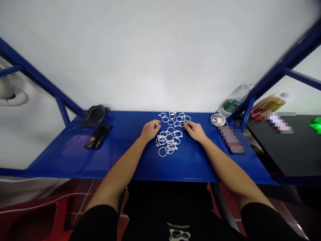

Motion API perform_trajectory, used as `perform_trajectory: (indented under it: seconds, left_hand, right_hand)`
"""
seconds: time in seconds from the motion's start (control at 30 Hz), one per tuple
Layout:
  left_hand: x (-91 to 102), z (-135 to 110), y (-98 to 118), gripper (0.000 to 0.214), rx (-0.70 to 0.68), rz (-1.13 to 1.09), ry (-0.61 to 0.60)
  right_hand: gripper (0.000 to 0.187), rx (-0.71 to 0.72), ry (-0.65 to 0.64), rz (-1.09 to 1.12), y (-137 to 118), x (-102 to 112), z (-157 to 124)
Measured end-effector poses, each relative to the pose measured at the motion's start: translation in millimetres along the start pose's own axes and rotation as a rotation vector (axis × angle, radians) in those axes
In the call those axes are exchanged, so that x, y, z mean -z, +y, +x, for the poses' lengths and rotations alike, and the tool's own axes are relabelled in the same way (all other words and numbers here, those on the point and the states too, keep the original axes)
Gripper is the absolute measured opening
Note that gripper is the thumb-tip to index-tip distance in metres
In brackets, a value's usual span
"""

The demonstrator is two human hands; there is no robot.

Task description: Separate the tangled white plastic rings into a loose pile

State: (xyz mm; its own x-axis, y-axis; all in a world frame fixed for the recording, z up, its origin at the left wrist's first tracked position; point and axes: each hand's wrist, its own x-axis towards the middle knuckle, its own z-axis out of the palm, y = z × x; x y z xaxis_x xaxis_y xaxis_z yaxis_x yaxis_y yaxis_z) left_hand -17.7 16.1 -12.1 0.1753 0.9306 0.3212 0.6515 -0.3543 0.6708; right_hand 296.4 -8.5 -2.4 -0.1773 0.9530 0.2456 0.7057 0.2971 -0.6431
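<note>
A heap of several white plastic rings (170, 134) lies in the middle of a blue table (125, 157). My left hand (149, 130) rests at the heap's left side, fingers curled, pinching a small white piece between thumb and forefinger. My right hand (195, 130) rests at the heap's right side, fingers curled and fingertips touching a ring at the edge of the pile. Both forearms lie on the table.
A dark phone (98, 136) and a black object (94, 114) lie at the far left. A coiled white cable with a charger (218, 119), a plastic water bottle (234, 100) and a blurred-out item (232, 139) sit at the right. Blue frame struts rise on both sides.
</note>
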Motion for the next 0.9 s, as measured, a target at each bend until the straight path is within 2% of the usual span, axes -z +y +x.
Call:
perform_trajectory:
  seconds: [0.23,0.37,0.6,0.9]
  left_hand:
    - [0.1,0.1,-3.2,0.033,0.025,-0.178,0.027]
    - [1.4,0.3,-4.4,0.034,0.016,-0.178,0.071]
    - [1.8,1.1,-2.8,0.037,-0.104,-0.114,0.09]
    - [0.2,0.1,-5.8,0.036,-0.095,-0.163,0.075]
  right_hand:
    - [0.027,0.021,0.046,0.026,-2.3,-1.4,-0.7]
    - [0.026,0.028,0.094,0.039,-4.8,-3.0,-1.0]
    - [0.031,0.043,0.114,0.028,-4.1,-1.7,0.0]
    - [0.03,0.051,0.078,0.076,-6.7,-1.7,-0.6]
